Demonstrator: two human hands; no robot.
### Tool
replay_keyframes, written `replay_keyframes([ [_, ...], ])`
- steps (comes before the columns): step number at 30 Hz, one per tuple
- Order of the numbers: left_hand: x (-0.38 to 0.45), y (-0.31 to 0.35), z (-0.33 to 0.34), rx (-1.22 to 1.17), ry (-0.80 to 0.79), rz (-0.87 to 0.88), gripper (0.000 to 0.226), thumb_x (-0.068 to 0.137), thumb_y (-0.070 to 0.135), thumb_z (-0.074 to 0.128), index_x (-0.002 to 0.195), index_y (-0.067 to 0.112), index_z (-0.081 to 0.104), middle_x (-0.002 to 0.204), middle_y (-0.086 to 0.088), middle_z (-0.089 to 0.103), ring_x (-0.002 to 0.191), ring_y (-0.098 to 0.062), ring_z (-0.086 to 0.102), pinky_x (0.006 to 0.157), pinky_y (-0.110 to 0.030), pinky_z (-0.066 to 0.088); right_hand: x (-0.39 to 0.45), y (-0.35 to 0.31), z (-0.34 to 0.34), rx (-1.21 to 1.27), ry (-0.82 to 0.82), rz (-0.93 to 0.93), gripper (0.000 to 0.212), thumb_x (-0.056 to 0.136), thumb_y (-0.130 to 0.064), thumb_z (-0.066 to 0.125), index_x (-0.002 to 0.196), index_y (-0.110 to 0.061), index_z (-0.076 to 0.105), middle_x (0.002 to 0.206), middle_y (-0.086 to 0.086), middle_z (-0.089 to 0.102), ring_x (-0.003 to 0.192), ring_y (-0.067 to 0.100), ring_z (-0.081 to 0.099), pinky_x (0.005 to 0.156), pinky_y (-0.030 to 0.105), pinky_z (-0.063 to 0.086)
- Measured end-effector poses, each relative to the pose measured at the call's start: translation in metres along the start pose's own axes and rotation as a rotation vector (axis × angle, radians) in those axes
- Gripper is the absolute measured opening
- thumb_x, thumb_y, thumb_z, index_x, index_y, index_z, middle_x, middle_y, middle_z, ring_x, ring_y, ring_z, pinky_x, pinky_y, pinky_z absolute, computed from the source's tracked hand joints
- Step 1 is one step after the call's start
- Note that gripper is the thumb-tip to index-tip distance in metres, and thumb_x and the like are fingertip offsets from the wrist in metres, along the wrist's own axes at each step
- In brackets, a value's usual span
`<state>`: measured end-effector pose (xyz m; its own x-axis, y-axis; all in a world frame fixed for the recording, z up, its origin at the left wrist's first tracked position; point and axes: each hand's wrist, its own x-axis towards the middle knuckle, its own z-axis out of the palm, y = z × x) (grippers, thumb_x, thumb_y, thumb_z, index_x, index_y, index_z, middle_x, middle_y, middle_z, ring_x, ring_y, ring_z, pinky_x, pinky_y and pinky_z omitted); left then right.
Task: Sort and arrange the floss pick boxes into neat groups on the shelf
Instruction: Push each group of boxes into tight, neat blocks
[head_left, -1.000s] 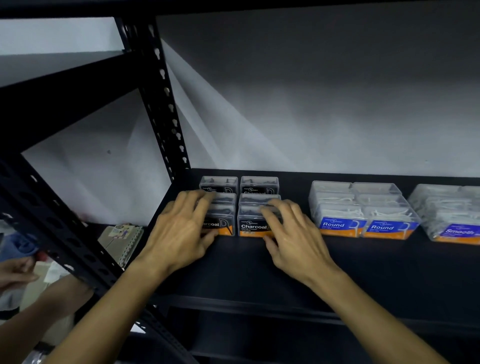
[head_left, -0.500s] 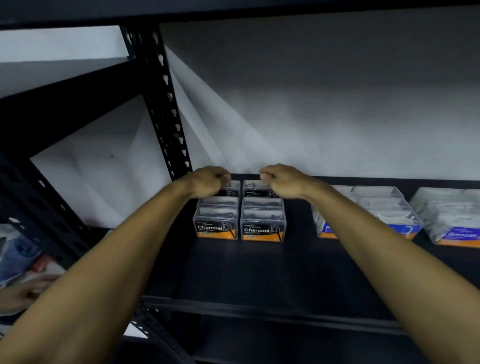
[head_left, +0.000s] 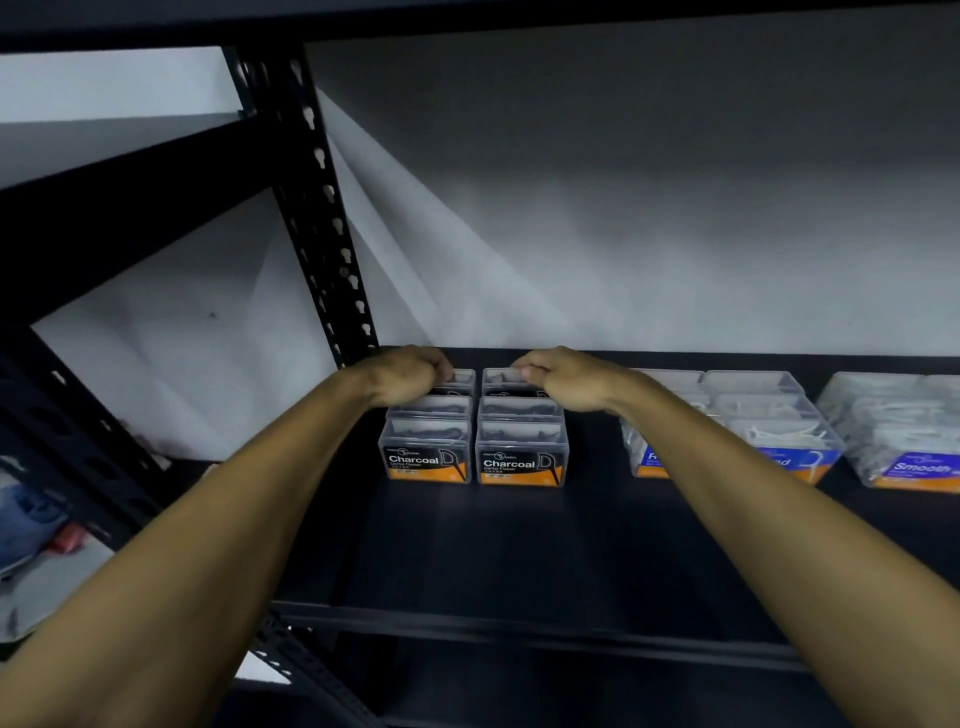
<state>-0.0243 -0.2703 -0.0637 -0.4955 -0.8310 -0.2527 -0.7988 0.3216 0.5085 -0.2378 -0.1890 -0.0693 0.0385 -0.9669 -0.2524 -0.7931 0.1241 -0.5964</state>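
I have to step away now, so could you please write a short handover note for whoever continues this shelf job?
Left hand: fingers curled over the rear-left Charcoal box.
Right hand: fingers curled on the rear-right Charcoal box.
Charcoal boxes sit in two columns at the left of the shelf; front pair aligned, labels forward.
Round boxes are grouped in the middle, Smooth boxes on the right.
Left: square up the rear Charcoal pair; check the right-hand groups, partly hidden.
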Motion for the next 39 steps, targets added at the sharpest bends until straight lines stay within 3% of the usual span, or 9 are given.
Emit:
replay_keyframes([
  [3,0.0,-0.001,-0.001,0.018,0.0,-0.005,0.026,0.101,0.036,0.042,0.114,0.028,0.063,0.125,0.004,0.06,0.117,-0.018,0.053,0.103,-0.036,0.04,-0.002,-0.002,0.001,-0.011,0.006,-0.003,0.042,0.104,-0.033,0.033,0.142,-0.021,0.043,0.148,0.005,0.042,0.136,0.023,0.038,0.109,0.035,0.031],
  [12,-0.004,0.001,0.001,0.022,0.022,0.011,0.021,0.101,0.033,0.044,0.102,0.026,0.064,0.115,0.003,0.062,0.11,-0.017,0.056,0.092,-0.031,0.042,-0.006,-0.007,0.002,-0.066,0.001,-0.027,0.042,0.104,-0.03,0.031,0.142,-0.016,0.042,0.148,0.007,0.042,0.136,0.023,0.038,0.106,0.033,0.032],
  [19,-0.008,-0.003,0.002,-0.061,0.036,0.013,0.028,0.101,0.034,0.043,0.114,0.021,0.064,0.122,0.001,0.062,0.115,-0.019,0.056,0.101,-0.037,0.042,-0.009,-0.006,0.003,-0.063,0.011,-0.028,0.045,0.104,-0.034,0.03,0.145,-0.017,0.036,0.151,0.006,0.037,0.138,0.023,0.035,0.107,0.032,0.029],
  [23,-0.024,0.0,0.003,-0.083,0.291,0.041,0.04,0.102,0.045,0.036,0.126,0.022,0.057,0.13,-0.002,0.058,0.118,-0.021,0.052,0.098,-0.037,0.041,-0.025,-0.003,0.008,0.011,0.236,-0.071,0.053,0.1,-0.046,0.035,0.147,-0.021,0.033,0.153,0.005,0.029,0.141,0.022,0.028,0.113,0.035,0.025],
  [25,-0.039,-0.004,0.006,-0.194,0.39,0.083,0.046,0.096,0.053,0.043,0.132,0.027,0.053,0.134,0.001,0.055,0.123,-0.02,0.05,0.104,-0.041,0.041,-0.044,0.002,0.019,0.098,0.374,-0.144,0.061,0.095,-0.052,0.043,0.148,-0.024,0.031,0.154,0.001,0.023,0.143,0.016,0.022,0.115,0.031,0.02],
  [28,-0.068,-0.015,0.015,-0.211,0.282,0.169,0.08,0.076,0.056,0.065,0.146,0.036,0.034,0.152,0.005,0.035,0.138,-0.016,0.034,0.114,-0.042,0.032,-0.072,0.013,0.041,0.131,0.382,-0.191,0.084,0.08,-0.058,0.063,0.149,-0.033,0.023,0.158,-0.015,0.0,0.145,0.007,0.006,0.115,0.028,0.015],
  [32,-0.081,-0.024,0.029,0.213,0.148,0.208,0.111,0.074,0.042,0.078,0.154,0.037,0.002,0.162,0.011,-0.009,0.148,-0.008,-0.013,0.121,-0.035,0.005,-0.076,0.016,0.053,-0.11,0.294,-0.161,0.118,0.065,-0.055,0.079,0.151,-0.038,0.001,0.15,-0.022,-0.034,0.146,0.009,-0.016,0.117,0.037,0.009],
  [36,-0.072,-0.025,0.031,0.41,0.15,0.189,0.116,0.077,0.038,0.074,0.154,0.03,-0.011,0.161,0.009,-0.022,0.144,-0.006,-0.025,0.121,-0.035,-0.003,-0.062,0.005,0.05,-0.352,0.246,-0.202,0.121,0.072,-0.051,0.077,0.15,-0.032,-0.014,0.154,-0.009,-0.035,0.142,0.011,-0.028,0.119,0.038,-0.005],
  [39,-0.068,-0.024,0.033,0.442,0.109,0.196,0.114,0.078,0.038,0.072,0.155,0.026,-0.012,0.161,0.009,-0.022,0.144,-0.005,-0.026,0.12,-0.034,-0.005,-0.056,-0.001,0.052,-0.409,0.221,-0.202,0.114,0.078,-0.048,0.072,0.152,-0.024,-0.011,0.159,-0.002,-0.023,0.144,0.013,-0.024,0.12,0.038,-0.007],
])
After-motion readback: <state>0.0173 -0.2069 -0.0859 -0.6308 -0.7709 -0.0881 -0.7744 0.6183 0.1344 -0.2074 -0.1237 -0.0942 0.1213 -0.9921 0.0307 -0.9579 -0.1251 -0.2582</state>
